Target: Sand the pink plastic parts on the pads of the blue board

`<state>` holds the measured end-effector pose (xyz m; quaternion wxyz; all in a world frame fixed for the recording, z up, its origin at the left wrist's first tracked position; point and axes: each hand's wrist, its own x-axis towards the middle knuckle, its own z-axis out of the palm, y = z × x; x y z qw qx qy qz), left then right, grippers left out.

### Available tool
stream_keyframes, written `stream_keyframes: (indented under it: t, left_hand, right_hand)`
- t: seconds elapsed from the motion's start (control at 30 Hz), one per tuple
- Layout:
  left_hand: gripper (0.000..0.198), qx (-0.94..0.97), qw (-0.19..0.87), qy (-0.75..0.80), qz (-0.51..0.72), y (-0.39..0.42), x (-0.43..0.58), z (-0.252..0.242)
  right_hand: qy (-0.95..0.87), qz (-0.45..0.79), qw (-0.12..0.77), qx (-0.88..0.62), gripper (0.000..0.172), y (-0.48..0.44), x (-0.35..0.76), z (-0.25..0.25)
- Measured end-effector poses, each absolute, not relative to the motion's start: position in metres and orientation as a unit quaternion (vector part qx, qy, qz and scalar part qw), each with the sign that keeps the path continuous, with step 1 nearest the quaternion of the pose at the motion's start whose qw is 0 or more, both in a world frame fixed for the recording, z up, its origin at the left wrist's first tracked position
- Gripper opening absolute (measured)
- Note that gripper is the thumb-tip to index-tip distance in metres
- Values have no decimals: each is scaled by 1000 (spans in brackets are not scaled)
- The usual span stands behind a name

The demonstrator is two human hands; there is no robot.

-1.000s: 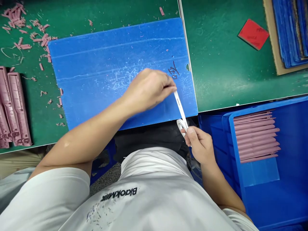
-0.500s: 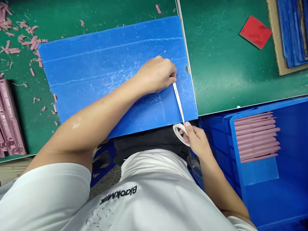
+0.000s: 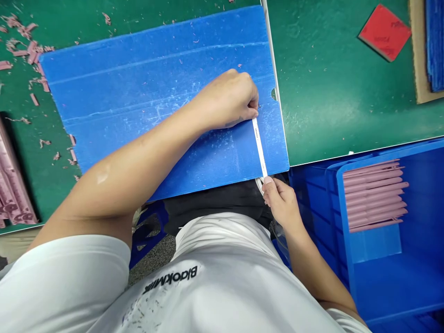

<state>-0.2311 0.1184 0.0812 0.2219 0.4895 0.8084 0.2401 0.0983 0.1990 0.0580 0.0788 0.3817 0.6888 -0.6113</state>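
Observation:
A blue corrugated plastic sheet (image 3: 138,78) lies on the green work surface, with faint crease lines across it. My left hand (image 3: 227,99) rests on its right part, fingers curled and pinching the upper end of a white printed tape strip (image 3: 259,147) against the sheet. The strip runs straight down to the sheet's near edge. There my right hand (image 3: 281,203) grips a white tape roll (image 3: 259,185), which is mostly hidden behind my fingers.
Pink rubbery scraps (image 3: 34,60) litter the green work surface (image 3: 329,69) at the left, beside stacked pink pieces (image 3: 14,185). A blue plastic bin (image 3: 381,277) holding pink strips stands at the lower right. A red pad (image 3: 385,32) and stacked blue sheets (image 3: 433,46) lie at the upper right.
My left hand has moved up the sheet and the tape now lies flat and taut. My right hand has drawn nearer the sheet's edge, and the roll has slipped mostly out of sight behind it.

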Motion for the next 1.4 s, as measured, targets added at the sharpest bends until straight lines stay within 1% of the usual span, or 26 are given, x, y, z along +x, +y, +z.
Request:
stream_keyframes:
  t: [0.2, 0.4, 0.7, 0.83, 1.03, 1.13, 1.27, 1.33, 1.4]
  left_hand:
    - [22, 508, 223, 796, 241, 116, -236, 78]
    - [14, 486, 232, 812, 226, 119, -232, 86]
    - [14, 492, 233, 819, 180, 122, -226, 97]
    - [17, 488, 236, 812, 219, 120, -230, 89]
    - [12, 480, 239, 810, 238, 121, -233, 84]
    - [10, 484, 234, 811, 230, 122, -230, 89]
    - [12, 489, 236, 811, 219, 123, -226, 93]
    - [12, 488, 239, 815, 199, 125, -228, 96]
    - [7, 478, 237, 828, 173, 128, -230, 102]
  right_hand:
    - [685, -611, 73, 390, 68, 197, 99, 59]
    - [687, -613, 74, 384, 66, 196, 100, 59]
    - [706, -592, 64, 384, 66, 195, 99, 59]
    - [708, -590, 60, 384, 65, 194, 99, 59]
    - [716, -582, 50, 382, 68, 194, 97, 61]
    - [721, -577, 48, 381, 68, 193, 96, 61]
    - [716, -581, 51, 384, 67, 193, 96, 60]
    - [715, -580, 51, 387, 65, 193, 97, 59]
    - [715, -579, 51, 388, 65, 193, 97, 57]
